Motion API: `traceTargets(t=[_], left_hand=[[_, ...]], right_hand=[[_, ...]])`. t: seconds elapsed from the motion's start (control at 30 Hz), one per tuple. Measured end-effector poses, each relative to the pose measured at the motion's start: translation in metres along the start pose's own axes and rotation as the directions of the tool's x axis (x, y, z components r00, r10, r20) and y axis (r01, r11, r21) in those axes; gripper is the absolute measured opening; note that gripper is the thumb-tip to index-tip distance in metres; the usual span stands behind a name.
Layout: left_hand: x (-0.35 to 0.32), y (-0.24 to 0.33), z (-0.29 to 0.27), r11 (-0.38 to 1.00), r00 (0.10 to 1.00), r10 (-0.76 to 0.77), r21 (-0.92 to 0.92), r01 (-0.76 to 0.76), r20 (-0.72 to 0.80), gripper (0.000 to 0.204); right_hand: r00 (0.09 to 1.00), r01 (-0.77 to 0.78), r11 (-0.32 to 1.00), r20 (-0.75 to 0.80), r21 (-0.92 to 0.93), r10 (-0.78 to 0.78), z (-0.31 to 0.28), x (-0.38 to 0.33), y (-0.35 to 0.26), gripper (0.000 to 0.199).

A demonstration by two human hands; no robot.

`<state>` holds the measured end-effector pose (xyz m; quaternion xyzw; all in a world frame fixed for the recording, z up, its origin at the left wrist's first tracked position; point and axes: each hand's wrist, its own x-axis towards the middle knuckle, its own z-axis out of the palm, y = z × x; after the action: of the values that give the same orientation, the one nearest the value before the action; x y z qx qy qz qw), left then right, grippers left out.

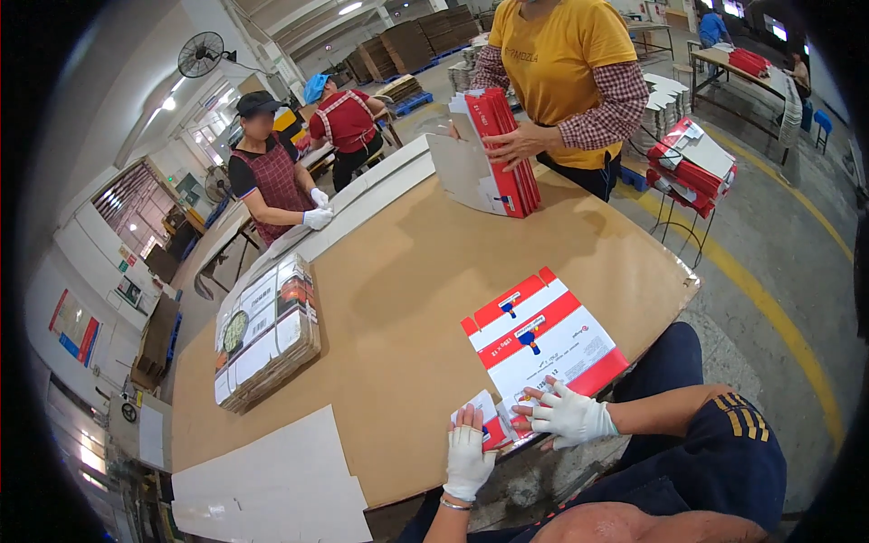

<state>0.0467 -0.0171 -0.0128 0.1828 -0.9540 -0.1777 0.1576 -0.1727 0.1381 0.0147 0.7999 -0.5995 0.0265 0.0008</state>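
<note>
A flat red and white cardboard box blank point(548, 335) lies at the table's near right edge, with blue pictures on its panels. My left hand point(469, 460), in a white fingerless glove, rests with its fingers stretched out on a small red and white flap point(493, 425) at the blank's near left corner. Beside it, my right hand point(570, 416), gloved alike, lies with spread fingers over the blank's near edge. Neither palm shows, and the fingers' undersides are hidden.
A brown-covered table point(407, 262) bears a stack of printed cartons point(267, 335) at left and a pale cardboard sheet point(272, 484) near its front. Across it, a person in yellow point(566, 63) holds red blanks point(498, 154). A person in gloves point(272, 181) stands far left; a loaded wire stand point(692, 172) is at right.
</note>
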Motion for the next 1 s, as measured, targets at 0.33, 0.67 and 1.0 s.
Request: traceTargets(t=[0.33,0.67,1.0], left_hand=[[0.009,0.011,-0.004,0.989,0.993,-0.043,0.143,0.028,0.106,0.068],[0.004,-0.001,0.003,0.987,0.999,-0.008,0.16,0.001,0.042,0.076],[0.006,0.017,0.002,0.96,0.992,-0.093,0.272,0.067,0.085,0.073]], right_hand=[[0.996,0.089,0.975,0.036,-0.202,-0.083,0.018,-0.003,0.029,0.06],[0.996,0.053,0.993,-0.062,-0.102,-0.059,-0.001,-0.002,0.04,0.055],[0.992,0.054,0.991,-0.103,-0.121,-0.067,0.012,-0.012,0.031,0.052]])
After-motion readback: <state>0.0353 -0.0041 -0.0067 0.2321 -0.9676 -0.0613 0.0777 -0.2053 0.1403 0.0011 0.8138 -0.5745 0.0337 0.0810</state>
